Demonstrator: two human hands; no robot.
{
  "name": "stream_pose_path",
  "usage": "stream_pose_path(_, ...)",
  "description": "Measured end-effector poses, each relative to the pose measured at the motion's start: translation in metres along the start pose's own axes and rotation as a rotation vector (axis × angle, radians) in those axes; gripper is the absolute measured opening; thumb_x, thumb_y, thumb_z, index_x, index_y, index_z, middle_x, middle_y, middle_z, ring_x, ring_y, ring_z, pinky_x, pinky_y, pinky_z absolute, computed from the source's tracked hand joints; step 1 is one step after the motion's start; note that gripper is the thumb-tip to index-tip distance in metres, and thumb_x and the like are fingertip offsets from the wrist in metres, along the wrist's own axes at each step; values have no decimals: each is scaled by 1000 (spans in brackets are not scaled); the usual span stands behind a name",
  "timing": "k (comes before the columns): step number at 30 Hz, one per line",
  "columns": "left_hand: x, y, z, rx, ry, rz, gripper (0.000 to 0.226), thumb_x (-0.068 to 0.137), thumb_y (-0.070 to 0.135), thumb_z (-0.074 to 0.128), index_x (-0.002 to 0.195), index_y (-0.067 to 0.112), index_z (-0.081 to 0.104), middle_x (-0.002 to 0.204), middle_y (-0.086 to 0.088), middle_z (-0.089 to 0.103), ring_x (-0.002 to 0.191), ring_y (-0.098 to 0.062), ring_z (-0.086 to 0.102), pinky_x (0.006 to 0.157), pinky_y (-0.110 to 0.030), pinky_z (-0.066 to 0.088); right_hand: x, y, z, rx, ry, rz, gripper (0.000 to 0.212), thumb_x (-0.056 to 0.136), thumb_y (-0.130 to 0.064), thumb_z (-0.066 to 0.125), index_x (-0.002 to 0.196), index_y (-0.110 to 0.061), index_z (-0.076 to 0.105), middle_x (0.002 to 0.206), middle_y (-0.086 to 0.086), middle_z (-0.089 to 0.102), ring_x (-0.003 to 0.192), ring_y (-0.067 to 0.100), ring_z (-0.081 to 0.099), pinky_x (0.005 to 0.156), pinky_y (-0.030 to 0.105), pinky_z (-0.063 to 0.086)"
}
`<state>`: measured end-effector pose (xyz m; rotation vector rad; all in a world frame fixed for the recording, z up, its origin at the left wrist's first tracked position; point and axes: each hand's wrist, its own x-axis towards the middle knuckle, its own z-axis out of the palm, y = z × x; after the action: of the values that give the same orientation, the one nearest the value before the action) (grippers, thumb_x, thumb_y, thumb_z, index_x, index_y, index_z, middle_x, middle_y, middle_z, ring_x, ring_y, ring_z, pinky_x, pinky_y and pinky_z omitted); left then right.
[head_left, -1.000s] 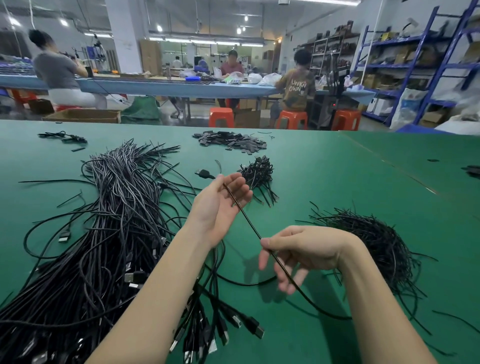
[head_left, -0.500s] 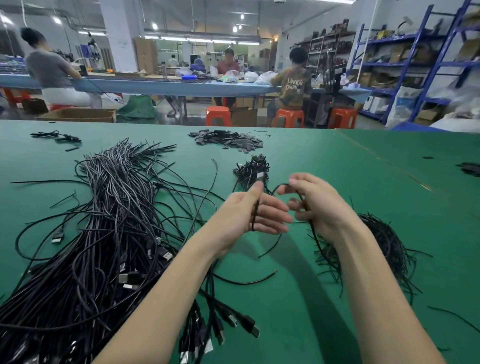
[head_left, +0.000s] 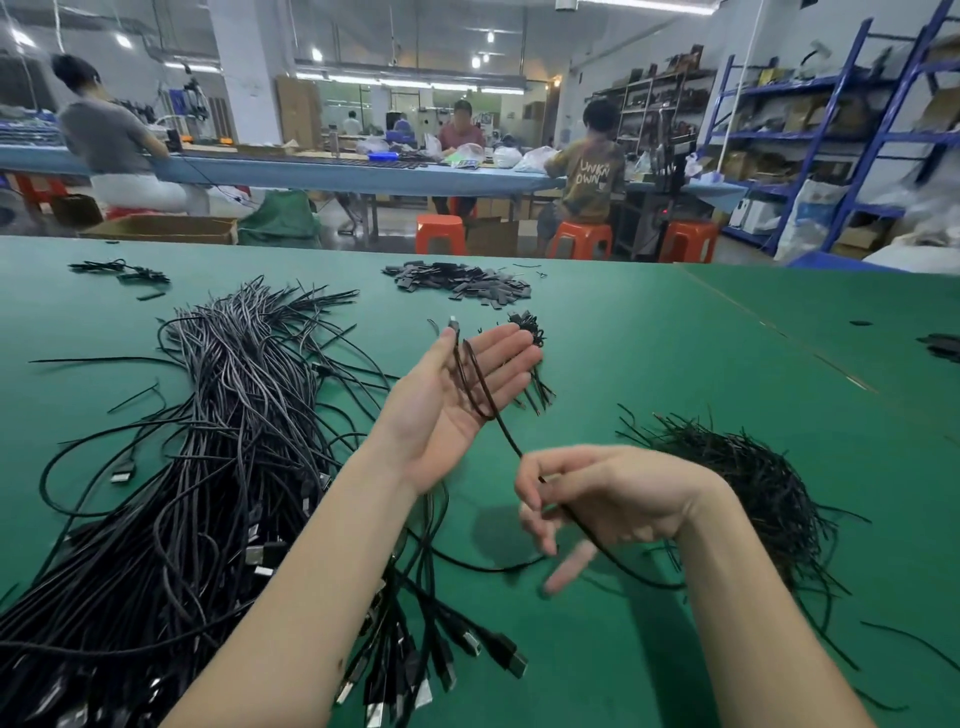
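Observation:
A thin black cable (head_left: 497, 419) with a small plug at its far end runs between my two hands above the green table (head_left: 675, 364). My left hand (head_left: 457, 400) is held palm up with straight fingers; the cable lies in a loop across the palm and its plug end sticks up beside the thumb. Nearer to me, my right hand (head_left: 613, 499) pinches the same cable between thumb and forefinger, and the rest of the cable trails down to the table under that hand.
A big heap of black USB cables (head_left: 223, 415) covers the table's left side. A pile of thin black ties (head_left: 753, 478) lies right of my right hand, a small tie bundle (head_left: 527, 325) and flat black pieces (head_left: 462, 283) farther back. People sit at benches beyond.
My hands were together half a second ago; now they have parted. The left hand has opened palm up with a loop on it, and the right hand has drawn back toward me along the cable.

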<state>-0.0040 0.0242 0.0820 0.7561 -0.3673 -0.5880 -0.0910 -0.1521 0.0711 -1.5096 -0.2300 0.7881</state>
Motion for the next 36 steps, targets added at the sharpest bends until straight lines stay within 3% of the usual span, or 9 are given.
stream_pose_path(2,-2,4,-3,-10,-12,-16,62,109,36,26,103,3,77,111,-13,74,96,-23,74,74,-28,61,-1,15,-10,23,30,67,20,101,-2,45,90,-10,61,89,11,54,81,20,57,86,62,56)
stream_pose_path(4,-5,9,-6,-4,-41,-48,58,109,36,29,108,3,76,110,-12,74,92,-22,75,70,-27,61,-1,22,-15,35,142,104,24,99,-1,45,88,-11,64,83,6,52,71,13,53,64,35,61)
stream_pose_path(6,-7,10,-9,104,-90,-93,56,108,38,31,112,3,75,113,-14,73,92,-22,75,69,-26,61,2,19,-18,76,377,72,30,99,2,42,88,-14,65,75,1,49,55,5,45,40,12,41)
stream_pose_path(11,-6,-2,-5,511,-153,-225,61,107,45,28,115,3,71,116,-19,72,104,-31,72,76,-28,60,7,-20,-13,504,718,-312,20,101,1,41,95,-14,54,78,5,53,42,2,37,30,9,22)
stream_pose_path(16,-3,-9,-7,670,-43,-187,54,107,43,35,112,0,69,108,-16,74,101,-33,72,85,-36,60,8,-51,16,-222,931,-313,20,98,-6,47,95,-22,58,86,-1,61,44,4,44,38,15,30)
stream_pose_path(21,-2,-4,-9,475,84,-75,53,108,40,31,111,0,66,91,-10,75,84,-25,73,81,-37,60,11,-50,30,-344,656,-296,26,98,2,42,86,-16,57,81,1,57,55,10,51,47,22,43)
stream_pose_path(26,-5,12,-12,91,23,-22,54,109,38,26,127,0,60,126,-16,68,111,-32,69,87,-36,60,2,-13,12,56,62,-157,15,103,-9,49,90,-15,54,94,5,55,69,17,53,69,39,61)
stream_pose_path(31,-7,15,-9,42,-69,-54,52,109,36,29,126,0,62,130,-16,66,110,-31,69,80,-30,61,9,25,-15,161,241,19,34,102,-4,44,79,-23,60,82,1,48,51,3,35,36,11,38)
stream_pose_path(36,-9,13,-9,119,-170,-154,53,108,37,31,126,2,66,133,-15,64,109,-31,69,73,-25,61,16,30,-34,662,369,-52,17,94,3,45,92,-12,53,76,8,47,46,2,31,27,9,22)
